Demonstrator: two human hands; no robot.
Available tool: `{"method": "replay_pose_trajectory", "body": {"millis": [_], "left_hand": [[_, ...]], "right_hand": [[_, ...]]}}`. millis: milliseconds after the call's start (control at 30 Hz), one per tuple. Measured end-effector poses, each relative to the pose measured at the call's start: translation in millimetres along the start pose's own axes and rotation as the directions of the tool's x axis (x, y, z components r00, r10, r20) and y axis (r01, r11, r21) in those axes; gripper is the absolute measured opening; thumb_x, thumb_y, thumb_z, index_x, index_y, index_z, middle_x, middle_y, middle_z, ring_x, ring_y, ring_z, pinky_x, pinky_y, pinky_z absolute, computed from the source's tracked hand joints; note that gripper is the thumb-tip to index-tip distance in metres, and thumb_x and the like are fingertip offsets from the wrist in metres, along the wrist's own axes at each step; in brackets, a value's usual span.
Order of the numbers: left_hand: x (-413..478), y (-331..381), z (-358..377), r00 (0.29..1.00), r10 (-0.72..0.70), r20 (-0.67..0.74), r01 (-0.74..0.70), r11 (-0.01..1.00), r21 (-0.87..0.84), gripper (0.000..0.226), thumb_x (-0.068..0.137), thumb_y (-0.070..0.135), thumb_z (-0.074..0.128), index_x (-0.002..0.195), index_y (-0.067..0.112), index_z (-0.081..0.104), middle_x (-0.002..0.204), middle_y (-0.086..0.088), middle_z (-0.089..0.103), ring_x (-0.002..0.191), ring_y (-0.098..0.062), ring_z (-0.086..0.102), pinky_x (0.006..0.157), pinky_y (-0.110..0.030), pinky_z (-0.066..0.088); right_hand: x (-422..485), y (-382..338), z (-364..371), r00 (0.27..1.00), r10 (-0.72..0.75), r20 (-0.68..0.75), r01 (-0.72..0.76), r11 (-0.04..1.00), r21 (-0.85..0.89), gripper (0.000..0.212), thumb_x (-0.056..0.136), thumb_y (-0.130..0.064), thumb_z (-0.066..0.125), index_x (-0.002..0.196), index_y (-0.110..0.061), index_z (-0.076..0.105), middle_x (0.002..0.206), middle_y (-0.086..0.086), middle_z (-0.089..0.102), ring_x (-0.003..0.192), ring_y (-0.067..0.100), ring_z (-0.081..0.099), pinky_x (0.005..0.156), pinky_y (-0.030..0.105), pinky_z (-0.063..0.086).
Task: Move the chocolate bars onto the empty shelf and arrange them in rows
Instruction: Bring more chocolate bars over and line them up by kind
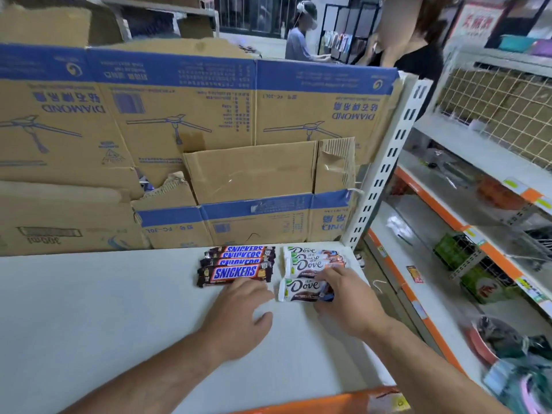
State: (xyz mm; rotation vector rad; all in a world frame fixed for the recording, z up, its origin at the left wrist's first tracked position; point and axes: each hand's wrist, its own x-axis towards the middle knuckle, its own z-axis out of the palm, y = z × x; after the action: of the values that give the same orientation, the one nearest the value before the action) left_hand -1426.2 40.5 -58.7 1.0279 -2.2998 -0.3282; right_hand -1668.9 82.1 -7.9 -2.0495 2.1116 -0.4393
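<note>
On the white shelf (89, 309), several brown Snickers bars (236, 271) lie in a column, overlapping toward the back. To their right lies a column of white Dove bars (310, 261). The nearest Dove bar (298, 289) sits a little apart at the front, and my right hand (349, 303) pinches its right end between fingers and thumb. My left hand (242, 312) lies flat on the shelf, its straight fingertips touching the front edge of the nearest Snickers bar.
Flattened cardboard boxes (194, 130) form a wall behind the shelf. A white slotted upright (385, 180) stands at the shelf's back right corner. Orange-edged shelves (466, 222) with goods run along the right. Two people stand at the back.
</note>
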Motion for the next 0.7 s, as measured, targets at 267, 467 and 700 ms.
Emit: {"method": "replay_pose_trajectory", "body": {"millis": [267,467,700], "left_hand": [[-2.8,8.9,-0.1,0.997,-0.068,0.041,0.061,0.987,0.152,0.031,0.081,0.04,0.055,0.106,0.029,0.069,0.112,0.017,0.06,0.109,-0.008,0.047,0.095,-0.03,0.04],[-3.1,12.2,-1.0,0.993,-0.095,0.066,0.083,0.982,0.169,0.029,0.081,0.039,0.055,0.107,0.031,0.066,0.112,0.019,0.057,0.109,-0.009,0.048,0.097,-0.03,0.04],[-2.6,15.0,-2.3,0.991,-0.115,0.064,0.102,0.98,0.172,0.031,0.081,0.037,0.055,0.109,0.03,0.067,0.113,0.018,0.058,0.112,-0.008,0.047,0.097,-0.031,0.039]], "right_hand": [[25.1,20.6,7.7,0.992,-0.073,-0.103,0.067,0.996,-0.058,0.042,0.063,-0.028,0.073,0.104,-0.025,0.067,0.099,0.0,0.062,0.095,0.029,0.057,0.071,0.034,0.049],[22.8,29.7,11.6,0.971,-0.123,-0.207,0.099,0.988,-0.12,0.028,0.068,-0.035,0.066,0.096,-0.033,0.065,0.104,-0.011,0.058,0.104,0.019,0.049,0.076,0.032,0.033],[29.2,37.6,16.6,0.964,-0.15,-0.219,0.119,0.982,-0.145,0.023,0.07,-0.03,0.069,0.094,-0.033,0.068,0.103,-0.01,0.064,0.099,0.022,0.056,0.079,0.035,0.038]]}}
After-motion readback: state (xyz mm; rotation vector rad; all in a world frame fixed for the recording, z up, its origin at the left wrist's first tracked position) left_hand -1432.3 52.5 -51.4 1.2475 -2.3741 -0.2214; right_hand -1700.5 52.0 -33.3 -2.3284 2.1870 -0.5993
